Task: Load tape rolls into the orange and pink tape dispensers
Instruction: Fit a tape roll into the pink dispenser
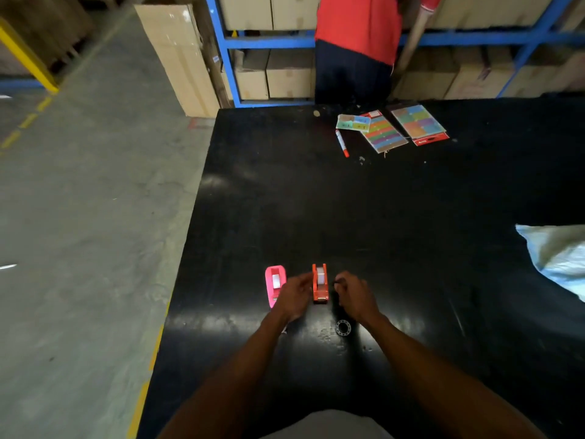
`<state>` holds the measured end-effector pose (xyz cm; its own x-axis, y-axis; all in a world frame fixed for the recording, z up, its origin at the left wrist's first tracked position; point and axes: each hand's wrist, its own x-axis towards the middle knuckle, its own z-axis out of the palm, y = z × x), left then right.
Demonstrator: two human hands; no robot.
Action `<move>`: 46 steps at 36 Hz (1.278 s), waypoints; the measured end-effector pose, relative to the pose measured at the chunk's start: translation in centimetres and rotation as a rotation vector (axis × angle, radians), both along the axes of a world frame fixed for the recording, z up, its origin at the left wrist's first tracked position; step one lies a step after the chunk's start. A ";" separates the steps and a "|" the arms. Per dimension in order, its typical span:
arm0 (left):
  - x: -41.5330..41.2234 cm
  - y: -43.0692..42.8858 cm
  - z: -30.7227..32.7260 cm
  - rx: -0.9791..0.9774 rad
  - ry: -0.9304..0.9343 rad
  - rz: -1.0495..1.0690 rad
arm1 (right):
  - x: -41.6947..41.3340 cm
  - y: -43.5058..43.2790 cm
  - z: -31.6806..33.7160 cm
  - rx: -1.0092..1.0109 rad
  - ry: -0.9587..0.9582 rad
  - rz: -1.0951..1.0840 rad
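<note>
An orange tape dispenser stands on the black table with a pale tape roll showing in its top. A pink tape dispenser stands just left of it, also with a whitish roll inside. My left hand sits between the two, its fingertips touching the orange dispenser's left side and partly hiding the pink one's lower end. My right hand is just right of the orange dispenser, fingers curled, a small dark bit at its fingertips that I cannot identify. A clear tape roll lies flat below my right wrist.
At the far side lie coloured sticker sheets, a small card and a red-tipped marker. A white sack covers the right edge. A person in a red top stands behind the table before blue shelving with boxes. The table's left edge drops to concrete floor.
</note>
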<state>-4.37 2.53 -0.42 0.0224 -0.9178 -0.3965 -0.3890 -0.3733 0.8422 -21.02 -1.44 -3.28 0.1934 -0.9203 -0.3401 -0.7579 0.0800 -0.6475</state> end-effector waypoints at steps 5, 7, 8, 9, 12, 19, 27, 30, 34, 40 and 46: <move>3.0 0.3 1.0 -0.042 -0.069 0.014 | 0.3 0.2 1.6 -0.059 0.019 -0.018; 4.5 0.5 1.6 -0.053 -0.075 0.036 | 0.8 0.2 2.3 -0.068 0.035 -0.019; 5.2 0.7 1.8 -0.058 -0.083 0.040 | 1.1 0.3 2.6 -0.073 0.040 -0.016; 6.0 0.9 2.0 -0.061 -0.086 0.043 | 1.4 0.4 2.9 -0.079 0.045 -0.010; 8.3 1.5 2.4 -0.064 -0.124 0.027 | 2.4 0.6 3.7 -0.102 0.049 0.006; 12.1 3.1 2.2 -0.026 -0.215 0.005 | 5.5 1.1 4.9 -0.111 0.055 0.090; 12.6 3.4 0.3 0.150 -0.190 0.023 | 9.0 0.8 4.0 -0.031 0.034 0.226; 12.4 3.0 -0.3 0.156 -0.187 -0.008 | 10.2 0.7 3.3 -0.046 0.075 0.278; 12.4 1.9 -1.2 0.162 -0.170 -0.038 | 11.6 0.2 2.5 -0.054 0.107 0.346; 12.4 0.1 -2.3 0.161 -0.102 -0.105 | 12.8 -0.7 1.3 0.015 0.125 0.395; 12.3 -0.4 -3.5 0.100 -0.069 -0.091 | 12.6 -1.1 0.1 0.041 0.142 0.417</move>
<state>7.97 2.08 -3.88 -0.0287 -0.8733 -0.4863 -0.4806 -0.4145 0.7728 -8.45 -2.53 -3.18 0.4943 -0.7586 -0.4245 -0.8119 -0.2283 -0.5374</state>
